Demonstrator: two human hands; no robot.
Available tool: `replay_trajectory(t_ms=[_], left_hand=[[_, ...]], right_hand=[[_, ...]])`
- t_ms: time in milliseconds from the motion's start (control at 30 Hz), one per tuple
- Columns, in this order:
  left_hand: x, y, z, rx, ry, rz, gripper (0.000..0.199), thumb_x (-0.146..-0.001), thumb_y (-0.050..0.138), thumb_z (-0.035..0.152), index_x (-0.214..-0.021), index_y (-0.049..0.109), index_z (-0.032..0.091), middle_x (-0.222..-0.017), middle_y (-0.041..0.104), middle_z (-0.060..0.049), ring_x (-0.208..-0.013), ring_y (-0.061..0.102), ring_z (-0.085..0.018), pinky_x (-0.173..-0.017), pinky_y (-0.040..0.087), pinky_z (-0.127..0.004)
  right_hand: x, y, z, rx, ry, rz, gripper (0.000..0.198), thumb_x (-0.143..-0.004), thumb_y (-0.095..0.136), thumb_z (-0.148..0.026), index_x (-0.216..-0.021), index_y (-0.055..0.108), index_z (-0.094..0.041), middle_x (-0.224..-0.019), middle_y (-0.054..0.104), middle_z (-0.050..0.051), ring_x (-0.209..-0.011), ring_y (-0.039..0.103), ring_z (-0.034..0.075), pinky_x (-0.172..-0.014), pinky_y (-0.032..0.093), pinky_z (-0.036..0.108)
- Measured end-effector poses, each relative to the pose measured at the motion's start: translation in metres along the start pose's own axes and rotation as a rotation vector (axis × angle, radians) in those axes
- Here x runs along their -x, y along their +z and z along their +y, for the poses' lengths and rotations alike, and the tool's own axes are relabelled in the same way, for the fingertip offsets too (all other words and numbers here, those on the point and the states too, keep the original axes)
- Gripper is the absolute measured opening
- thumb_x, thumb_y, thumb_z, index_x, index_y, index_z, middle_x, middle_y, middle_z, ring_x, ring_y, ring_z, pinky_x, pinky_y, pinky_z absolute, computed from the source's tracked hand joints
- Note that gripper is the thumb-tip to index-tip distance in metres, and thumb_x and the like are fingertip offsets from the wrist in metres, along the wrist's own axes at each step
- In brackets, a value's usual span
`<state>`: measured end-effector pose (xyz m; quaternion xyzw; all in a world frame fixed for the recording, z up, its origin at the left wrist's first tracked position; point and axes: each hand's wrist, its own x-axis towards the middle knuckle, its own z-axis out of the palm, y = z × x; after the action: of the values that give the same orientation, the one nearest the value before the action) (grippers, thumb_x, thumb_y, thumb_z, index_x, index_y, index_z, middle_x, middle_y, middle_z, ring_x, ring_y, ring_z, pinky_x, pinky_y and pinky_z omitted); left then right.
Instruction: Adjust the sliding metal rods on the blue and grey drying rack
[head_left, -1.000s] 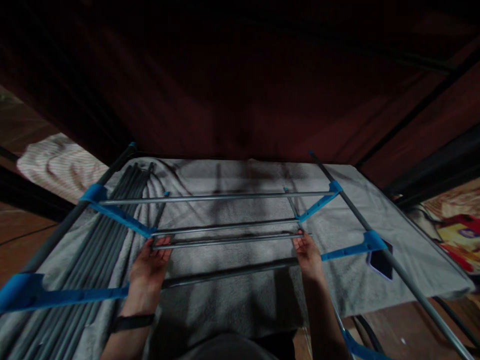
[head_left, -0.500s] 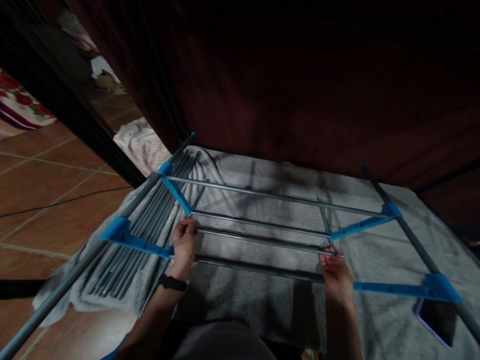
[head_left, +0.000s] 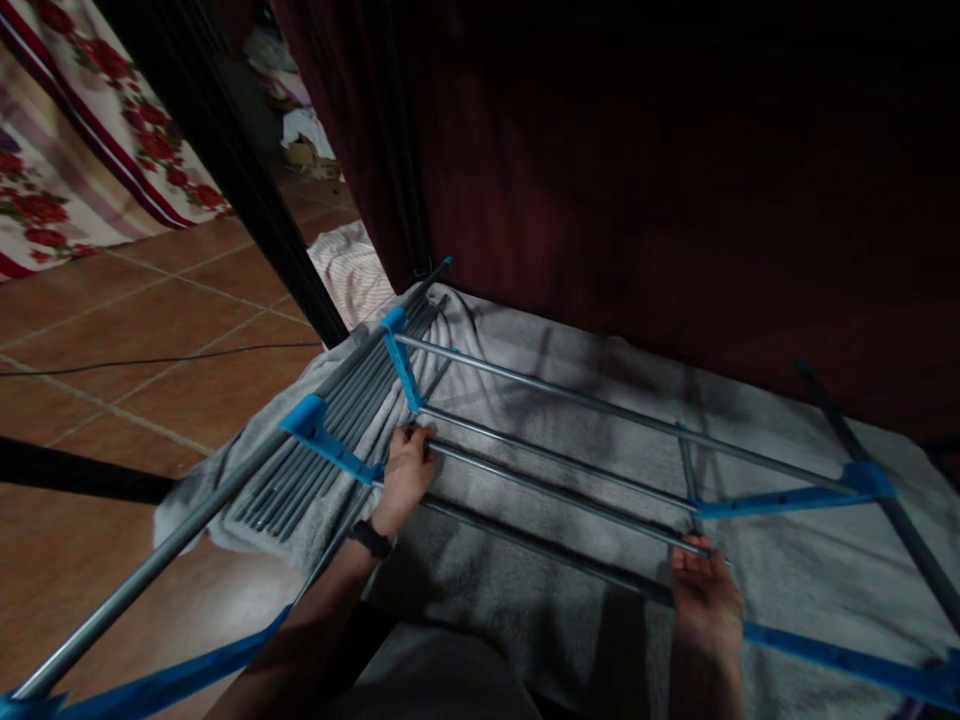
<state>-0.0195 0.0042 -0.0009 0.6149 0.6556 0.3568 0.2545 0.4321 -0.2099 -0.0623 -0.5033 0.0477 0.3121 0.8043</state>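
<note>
My left hand (head_left: 407, 468), with a dark watch on its wrist, is closed around the left end of a loose grey metal rod (head_left: 555, 493). At the rod's other end, the fingers of my right hand (head_left: 705, 583) grip it from below. The rod lies between two crossbars of a rack frame with grey side tubes (head_left: 172, 535) and blue plastic brackets (head_left: 330, 446). Close to my left hand is the end of one blue bracket (head_left: 405, 370). Another blue bracket (head_left: 787, 498) reaches in near my right hand.
Several grey rods (head_left: 322, 440) lie in a bundle on a grey blanket (head_left: 810, 570) at the left. A dark red curtain (head_left: 600, 200) hangs behind. Black posts (head_left: 240, 190) and a cable (head_left: 172, 358) are at the left over the tiled floor (head_left: 187, 300).
My view has turned to the left, so the floral cloth shows more and the phone has left the picture. Both hands still hold the rod, its right end now lower in view.
</note>
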Motion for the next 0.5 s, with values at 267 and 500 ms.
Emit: replay_trajectory(t_ms=[267, 500], left_hand=[[0.008, 0.001, 0.013, -0.702, 0.198, -0.075, 0.035, -0.093, 0.041, 0.011, -0.115, 0.068, 0.010, -0.117, 0.062, -0.021, -0.109, 0.058, -0.033, -0.100, 0.047, -0.046], [0.011, 0.003, 0.020, -0.817, 0.213, -0.107, 0.038, -0.093, 0.038, 0.008, -0.118, 0.066, 0.013, -0.114, 0.063, -0.020, -0.106, 0.056, -0.032, -0.094, 0.046, -0.043]], right_hand=[[0.008, 0.007, -0.008, -0.018, 0.104, 0.140, 0.003, -0.085, 0.069, -0.022, -0.085, 0.068, -0.020, -0.085, 0.072, -0.002, -0.076, 0.070, 0.009, -0.071, 0.063, 0.022], [0.010, 0.007, -0.008, 0.036, 0.025, 0.014, 0.010, -0.076, 0.071, -0.016, -0.079, 0.064, -0.022, -0.085, 0.069, -0.003, -0.075, 0.069, 0.010, -0.070, 0.062, 0.023]])
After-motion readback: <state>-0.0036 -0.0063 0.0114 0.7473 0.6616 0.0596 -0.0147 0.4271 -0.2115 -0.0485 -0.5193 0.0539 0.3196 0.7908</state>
